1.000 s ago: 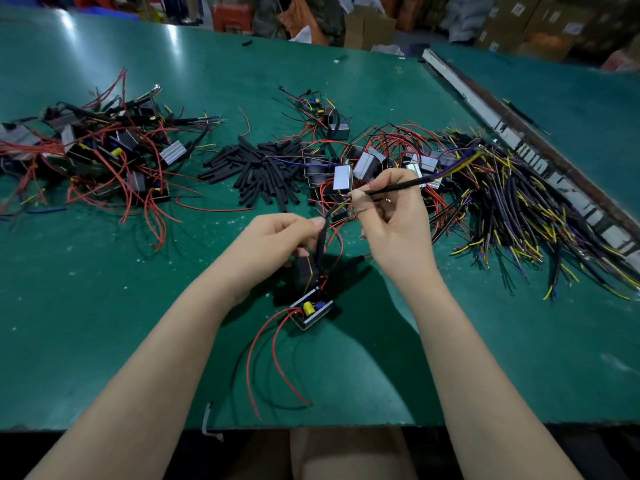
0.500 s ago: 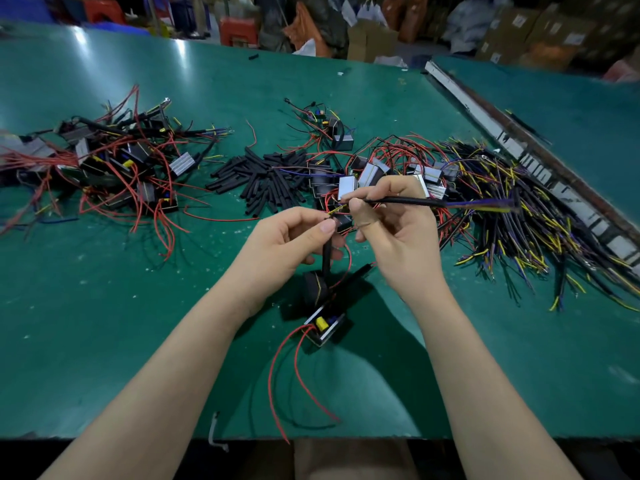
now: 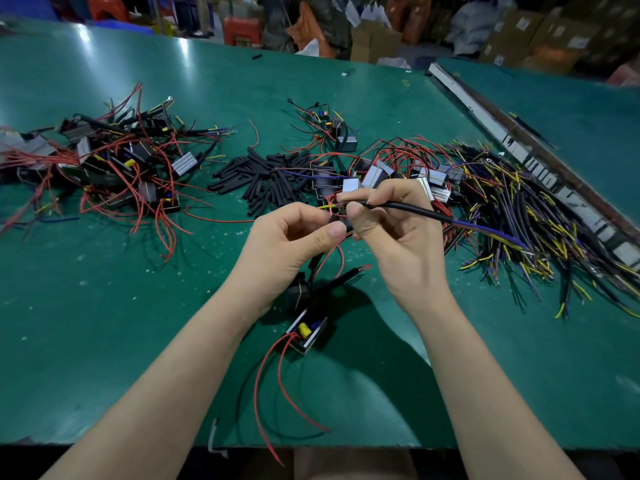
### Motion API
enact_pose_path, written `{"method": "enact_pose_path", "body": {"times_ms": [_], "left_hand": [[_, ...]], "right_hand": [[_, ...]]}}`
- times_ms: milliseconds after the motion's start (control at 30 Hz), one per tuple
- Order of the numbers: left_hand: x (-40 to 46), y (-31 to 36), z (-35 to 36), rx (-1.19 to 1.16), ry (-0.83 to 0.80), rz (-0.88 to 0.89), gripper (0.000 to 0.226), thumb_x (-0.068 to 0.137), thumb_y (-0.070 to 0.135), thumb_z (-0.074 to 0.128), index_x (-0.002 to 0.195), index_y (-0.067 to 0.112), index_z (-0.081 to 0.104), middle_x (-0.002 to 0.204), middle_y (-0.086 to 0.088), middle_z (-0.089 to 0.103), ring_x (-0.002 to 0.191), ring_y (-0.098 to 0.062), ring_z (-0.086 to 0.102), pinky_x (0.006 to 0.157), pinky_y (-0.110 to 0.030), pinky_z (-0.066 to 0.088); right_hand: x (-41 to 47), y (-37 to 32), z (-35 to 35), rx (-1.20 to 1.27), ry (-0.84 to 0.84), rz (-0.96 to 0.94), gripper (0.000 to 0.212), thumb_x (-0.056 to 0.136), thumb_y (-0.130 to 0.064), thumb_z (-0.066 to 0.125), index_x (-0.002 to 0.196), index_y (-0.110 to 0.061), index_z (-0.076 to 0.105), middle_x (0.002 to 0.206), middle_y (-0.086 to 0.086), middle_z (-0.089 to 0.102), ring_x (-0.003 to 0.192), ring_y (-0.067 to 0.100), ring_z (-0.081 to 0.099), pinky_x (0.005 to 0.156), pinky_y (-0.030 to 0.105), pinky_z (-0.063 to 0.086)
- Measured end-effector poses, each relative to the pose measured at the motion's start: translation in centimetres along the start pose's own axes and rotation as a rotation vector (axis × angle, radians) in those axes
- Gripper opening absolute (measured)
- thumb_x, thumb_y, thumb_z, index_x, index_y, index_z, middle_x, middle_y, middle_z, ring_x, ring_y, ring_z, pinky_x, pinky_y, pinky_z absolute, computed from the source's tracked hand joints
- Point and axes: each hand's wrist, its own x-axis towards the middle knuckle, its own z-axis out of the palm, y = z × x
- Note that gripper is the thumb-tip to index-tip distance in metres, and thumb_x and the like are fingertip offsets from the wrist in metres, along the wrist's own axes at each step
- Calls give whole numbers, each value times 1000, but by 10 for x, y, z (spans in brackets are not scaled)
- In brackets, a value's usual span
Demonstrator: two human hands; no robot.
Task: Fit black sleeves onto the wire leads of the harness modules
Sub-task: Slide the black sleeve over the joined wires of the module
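Over a green surface [image 3: 104, 323] the right hand [image 3: 398, 237] pinches a black sleeve [image 3: 408, 212] between thumb and forefinger, its fingers [image 3: 356, 216] curled round the near end. The sleeve runs out to the right, and purple and yellow leads [image 3: 491, 233] come out of its far end. The left hand [image 3: 294, 240] is held just beside the right, fingers curled, thumb tip pressed toward the forefinger; it seems to pinch thin yellow and red wire ends [image 3: 327, 207] at the sleeve's mouth, though the grip itself is partly hidden.

Below the hands a harness module [image 3: 308, 332] lies on the surface, a small open metal case with a yellow part inside, red and black leads [image 3: 266, 386] looping from it toward the near edge. A second black-sleeved lead [image 3: 341, 277] lies just above it.

A heap of loose black sleeves [image 3: 270, 178] lies behind the hands. To the left is a pile of modules with red wires [image 3: 114, 161]; to the right, a cluster of silver modules [image 3: 377, 174] and a spread of yellow and purple wire bundles [image 3: 519, 209]. Cardboard boxes [image 3: 519, 32] at the back carry white labels, too small to read. No writing can be made out elsewhere.
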Motion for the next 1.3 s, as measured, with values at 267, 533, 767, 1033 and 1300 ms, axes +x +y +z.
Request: {"method": "enact_pose_path", "body": {"times_ms": [267, 533, 767, 1033, 1300], "left_hand": [[-2, 0, -4, 126, -243, -144, 29, 78, 38, 59, 89, 14, 70, 75, 6, 72, 66, -3, 61, 69, -10, 45], [-2, 3, -17, 174, -252, -184, 23, 93, 26, 51, 88, 21, 72, 79, 5, 72, 74, -7, 60, 60, -17, 43], [-3, 3, -7, 94, -122, -77, 6, 84, 16, 63, 86, 14, 68, 67, 10, 70, 63, 4, 58, 62, -6, 42], [-3, 0, -3, 23, -70, -99, 15, 75, 30, 64, 85, 19, 65, 64, 7, 67, 54, 1, 57, 48, -8, 37], [-1, 1, -2, -49, -27, -52, 11, 78, 18, 66, 88, 14, 70, 63, 7, 66, 52, -2, 54, 52, -7, 39]], "right_hand": [[0, 0, -1, -70, 28, -7, 26, 89, 5, 59, 88, -18, 45, 97, 13, 68, 88, 21, 65, 73, 27, 47], [1, -2, -4, -67, 55, 12, 27, 90, 5, 59, 87, -18, 45, 95, 7, 70, 84, 13, 65, 71, 25, 47], [0, -3, -4, -56, 56, 24, 26, 90, 4, 59, 87, -18, 45, 96, 8, 69, 80, 15, 64, 69, 30, 46], [-1, -1, -3, -10, 45, 49, 25, 89, -1, 61, 86, -21, 48, 95, 1, 72, 78, 14, 62, 67, 26, 45], [4, 0, -7, 112, 36, 127, 23, 86, -1, 59, 88, -20, 45, 88, -3, 74, 58, 2, 56, 55, 12, 41]]}}
